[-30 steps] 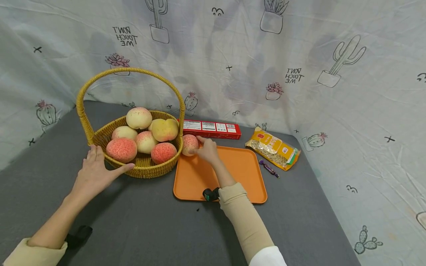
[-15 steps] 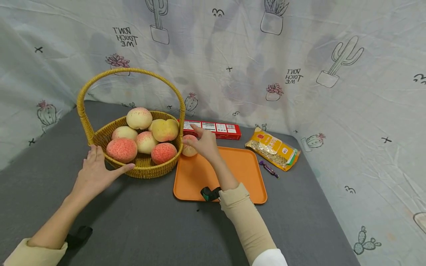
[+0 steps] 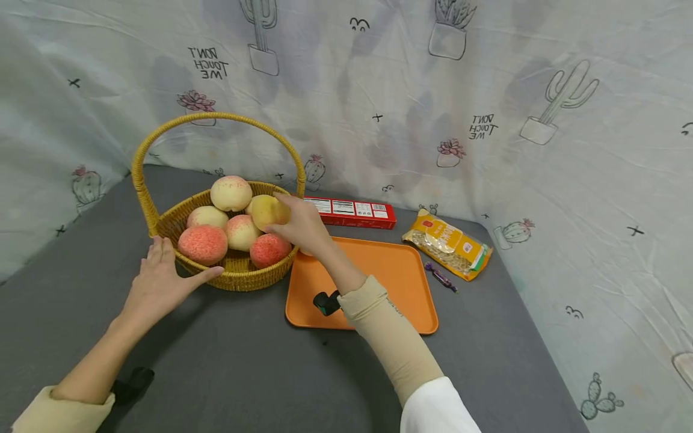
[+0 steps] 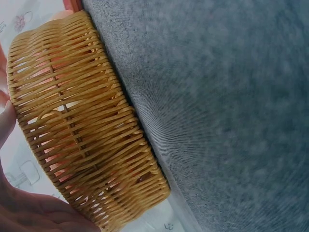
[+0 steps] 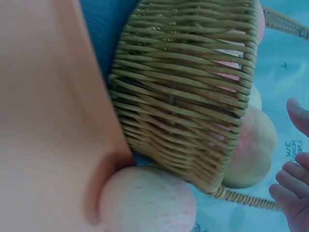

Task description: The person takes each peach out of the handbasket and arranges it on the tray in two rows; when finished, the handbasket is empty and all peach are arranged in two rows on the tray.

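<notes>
The right hand (image 3: pixel 302 225) is reaching over the basket (image 3: pixel 238 273) rim, fingers loosely curled against the yellowish peach (image 3: pixel 266 211) lying inside. The left hand (image 3: pixel 158 279), fingers spread, is pressing the basket's near wall.

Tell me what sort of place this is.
Likely a staged tabletop set, not a real kitchen: a cactus-print sheet as backdrop, a grey cloth-covered table, and a wicker basket of peaches beside an orange tray.

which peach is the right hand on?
The yellowish peach at the basket's right rim, under the right hand. It is the only mostly yellow one; the others in the basket are pink, red or pale.
</notes>
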Demonstrator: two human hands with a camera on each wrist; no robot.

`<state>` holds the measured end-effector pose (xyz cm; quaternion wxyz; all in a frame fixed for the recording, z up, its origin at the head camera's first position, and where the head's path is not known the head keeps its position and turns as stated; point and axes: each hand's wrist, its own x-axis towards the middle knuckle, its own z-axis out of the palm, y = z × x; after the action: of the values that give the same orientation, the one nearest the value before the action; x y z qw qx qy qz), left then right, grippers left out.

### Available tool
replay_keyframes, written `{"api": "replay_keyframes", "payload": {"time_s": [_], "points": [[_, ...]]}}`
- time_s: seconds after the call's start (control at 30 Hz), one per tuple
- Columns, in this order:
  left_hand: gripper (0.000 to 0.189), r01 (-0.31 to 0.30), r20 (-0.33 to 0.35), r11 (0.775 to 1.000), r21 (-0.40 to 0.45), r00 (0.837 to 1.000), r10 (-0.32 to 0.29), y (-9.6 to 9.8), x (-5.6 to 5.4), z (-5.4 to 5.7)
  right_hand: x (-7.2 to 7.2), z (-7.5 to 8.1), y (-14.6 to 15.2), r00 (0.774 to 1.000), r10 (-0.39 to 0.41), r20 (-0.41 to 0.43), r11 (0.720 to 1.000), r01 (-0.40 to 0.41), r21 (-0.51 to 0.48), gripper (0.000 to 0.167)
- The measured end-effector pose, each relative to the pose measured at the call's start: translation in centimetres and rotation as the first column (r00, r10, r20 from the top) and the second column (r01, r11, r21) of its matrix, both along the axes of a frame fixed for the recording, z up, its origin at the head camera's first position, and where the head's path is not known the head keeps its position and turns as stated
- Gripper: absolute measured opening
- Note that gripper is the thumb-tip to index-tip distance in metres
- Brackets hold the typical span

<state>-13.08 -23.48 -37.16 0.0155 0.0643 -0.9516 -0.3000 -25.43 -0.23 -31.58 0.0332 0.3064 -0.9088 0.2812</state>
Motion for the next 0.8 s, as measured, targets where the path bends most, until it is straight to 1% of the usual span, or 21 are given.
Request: {"api": "replay_keyframes", "payload": {"time_s": [0.1,0.23,0.4,0.5,0.67,0.8], "points": [[0.123,0.005,-0.003,1.0,0.001,1.0,-0.005,0.0,-0.1,0.0,-0.8,0.4,-1.2,1.0,0.006,-0.002,0.998,-0.006,0.062,0.075],[0.123,0.005,-0.006,1.0,-0.005,1.0,-0.005,-0.1,-0.1,-0.1,-1.7,0.4,-2.5,1.0,-0.005,0.018,0.989,0.002,0.148,0.083],[0.123,0.002,-0.009,1.0,-0.006,1.0,-0.002,0.0,-0.1,-0.1,-2.3,0.2,-3.2,0.999,-0.039,0.035,0.964,0.028,0.264,0.092],[0.124,0.001,-0.016,1.0,-0.007,1.0,-0.001,0.1,0.0,-0.1,-2.5,0.1,-3.3,0.999,-0.042,0.018,0.949,0.035,0.314,0.09],[0.124,-0.001,-0.02,1.0,-0.003,1.0,0.001,0.1,0.0,-0.1,-2.5,0.0,-3.2,0.999,-0.026,-0.024,0.941,0.033,0.336,0.083],[0.124,-0.005,-0.021,1.0,-0.006,1.0,0.005,0.1,0.0,-0.1,-2.5,-0.3,-3.0,0.998,-0.002,-0.066,0.946,0.023,0.323,0.077]]}}
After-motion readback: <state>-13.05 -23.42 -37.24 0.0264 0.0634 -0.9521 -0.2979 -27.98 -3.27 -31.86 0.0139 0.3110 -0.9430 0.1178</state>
